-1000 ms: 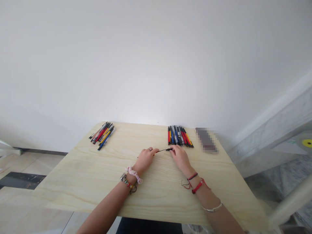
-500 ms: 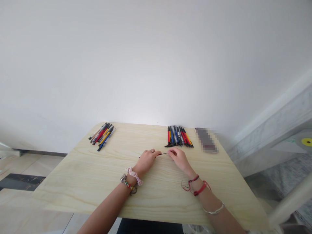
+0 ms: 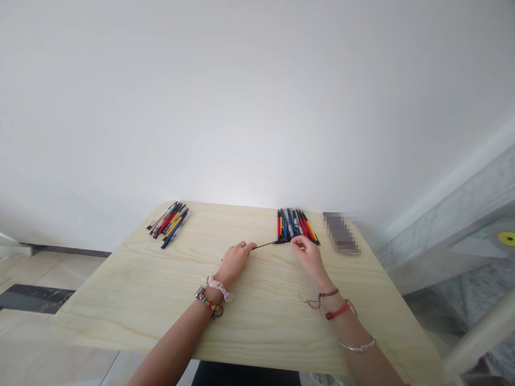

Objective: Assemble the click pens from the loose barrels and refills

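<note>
My left hand [image 3: 235, 264] is closed around a pen, mostly hidden by the fingers, above the middle of the table. A thin dark refill [image 3: 264, 245] stretches from that hand toward the right. My right hand [image 3: 309, 256] has its thumb and fingertips pinched at the right, near a black pen part [image 3: 281, 242]; what the fingertips hold is too small to make out. Right behind it lies a row of red, yellow, blue and black pens [image 3: 293, 224]. Another pile of coloured pens [image 3: 169, 222] rests at the back left.
The pale wooden table [image 3: 161, 300] stands against a white wall [image 3: 241, 107]. A blurred, pixelated flat object [image 3: 341, 233] lies at the table's back right. Beyond the right edge is a yellow-centred disc [image 3: 507, 238].
My hands have moved apart, the left one slightly left and the right one right and up. More of the thin dark refill shows between them.
</note>
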The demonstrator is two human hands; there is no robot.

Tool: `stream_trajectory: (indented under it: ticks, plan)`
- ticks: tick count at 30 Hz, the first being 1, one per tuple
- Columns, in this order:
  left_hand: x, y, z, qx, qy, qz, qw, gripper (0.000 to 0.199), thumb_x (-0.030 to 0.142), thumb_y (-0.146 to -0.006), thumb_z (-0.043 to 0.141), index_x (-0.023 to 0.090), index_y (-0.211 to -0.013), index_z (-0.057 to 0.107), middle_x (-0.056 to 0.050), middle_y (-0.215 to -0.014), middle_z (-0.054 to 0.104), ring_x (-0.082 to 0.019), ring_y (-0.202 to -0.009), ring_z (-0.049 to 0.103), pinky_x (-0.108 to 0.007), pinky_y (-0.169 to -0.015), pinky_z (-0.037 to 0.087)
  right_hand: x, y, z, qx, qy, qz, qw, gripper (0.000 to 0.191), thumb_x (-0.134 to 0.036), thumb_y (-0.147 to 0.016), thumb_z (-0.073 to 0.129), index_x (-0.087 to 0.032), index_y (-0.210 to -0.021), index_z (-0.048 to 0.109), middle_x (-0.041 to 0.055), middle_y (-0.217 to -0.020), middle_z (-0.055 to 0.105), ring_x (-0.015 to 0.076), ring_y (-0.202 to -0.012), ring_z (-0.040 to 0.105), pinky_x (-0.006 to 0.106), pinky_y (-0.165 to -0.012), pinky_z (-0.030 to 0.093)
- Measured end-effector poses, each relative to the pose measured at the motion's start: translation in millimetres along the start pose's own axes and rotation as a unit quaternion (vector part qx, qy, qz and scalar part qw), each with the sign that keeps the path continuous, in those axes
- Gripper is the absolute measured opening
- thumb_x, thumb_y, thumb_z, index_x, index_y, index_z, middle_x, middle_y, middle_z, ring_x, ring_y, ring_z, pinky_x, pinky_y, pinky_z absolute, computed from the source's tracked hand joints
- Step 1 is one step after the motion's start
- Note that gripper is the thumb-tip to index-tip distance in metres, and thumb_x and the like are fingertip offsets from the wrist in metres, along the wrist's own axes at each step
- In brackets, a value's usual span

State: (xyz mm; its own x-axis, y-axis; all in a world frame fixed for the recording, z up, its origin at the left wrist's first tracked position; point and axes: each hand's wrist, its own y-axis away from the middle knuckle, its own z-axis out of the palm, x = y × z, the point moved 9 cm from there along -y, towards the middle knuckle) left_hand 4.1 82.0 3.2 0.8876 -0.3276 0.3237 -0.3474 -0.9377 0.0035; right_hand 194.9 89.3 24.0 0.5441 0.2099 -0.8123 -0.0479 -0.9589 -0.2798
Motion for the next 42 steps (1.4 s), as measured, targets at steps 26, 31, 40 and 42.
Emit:
stream_trajectory:
  ticks: [26, 31, 40, 42]
  plan:
    - [1, -1, -2.2, 0.062, -0.047, 0.041, 0.996, 0.024, 0.021, -0.085, 0.035, 0.021, -0.103, 0.051, -0.005, -0.091, 0.058, -0.019, -0.084, 0.053, -0.032, -0.074, 0.037, -22, 6, 8, -0.079, 0.245, -0.146, 0.955, 0.014, -0.011, -0.075, 0.046, -0.019, -0.065, 0.053, 0.0028, -0.073, 0.052, 0.0162, -0.074, 0.051, 0.028, -0.067, 0.042]
    - [0, -1, -1.2, 0.073, -0.034, 0.031, 0.996, 0.019, 0.025, -0.083, 0.038, 0.02, -0.089, 0.056, -0.004, -0.091, 0.057, -0.019, -0.089, 0.05, -0.033, -0.077, 0.036, -16, 9, 17, -0.115, 0.261, -0.123, 0.95, 0.007, -0.012, -0.071, 0.052, -0.018, -0.069, 0.055, 0.0031, -0.077, 0.052, 0.0165, -0.077, 0.051, 0.027, -0.068, 0.041]
    - [-3, -1, -2.3, 0.064, -0.003, 0.007, 0.998, 0.017, 0.024, -0.078, 0.047, 0.02, -0.091, 0.057, -0.005, -0.096, 0.056, -0.02, -0.095, 0.047, -0.034, -0.081, 0.034, -22, 16, 30, -0.142, 0.251, -0.156, 0.945, 0.007, -0.012, -0.072, 0.052, -0.017, -0.071, 0.056, 0.0032, -0.079, 0.051, 0.0166, -0.079, 0.05, 0.029, -0.071, 0.042]
    - [-3, -1, -3.0, 0.059, -0.002, 0.009, 0.998, 0.016, 0.025, -0.078, 0.048, 0.02, -0.089, 0.058, -0.005, -0.095, 0.056, -0.02, -0.095, 0.047, -0.034, -0.081, 0.034, -23, 17, 31, -0.141, 0.255, -0.17, 0.941, 0.01, -0.011, -0.073, 0.05, -0.018, -0.068, 0.056, 0.0031, -0.077, 0.051, 0.0164, -0.077, 0.05, 0.029, -0.069, 0.042]
